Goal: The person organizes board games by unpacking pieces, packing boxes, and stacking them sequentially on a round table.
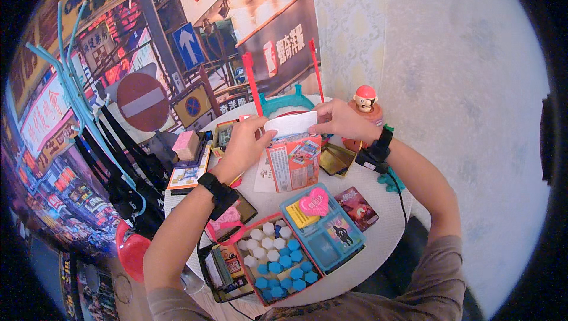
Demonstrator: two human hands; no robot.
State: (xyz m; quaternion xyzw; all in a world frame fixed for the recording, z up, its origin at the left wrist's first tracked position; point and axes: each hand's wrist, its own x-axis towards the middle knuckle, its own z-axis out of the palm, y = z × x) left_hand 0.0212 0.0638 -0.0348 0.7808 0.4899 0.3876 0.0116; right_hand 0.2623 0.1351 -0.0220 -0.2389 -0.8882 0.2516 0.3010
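Observation:
An orange printed cardboard box (293,166) stands upright on the round table, its white top flap (293,124) raised. The thumb and fingers of my left hand (248,137) pinch the flap's left end. At its right end, my right hand (344,119) grips the flap the same way, thumb towards me. Whatever is inside the box is hidden from here. Behind the flap, a teal plastic frame (286,100) with red uprights is partly covered. A white sheet (264,177) lies beside the box's lower left.
Nearer me sit a tray of white and blue hexagonal blocks (273,254), a light-blue divided tray (321,250) and a black box of cards (226,270). A pirate-head toy (366,101) stands back right; a wooden block stack (186,146) is left. A blue coat rack (82,86) flanks the table.

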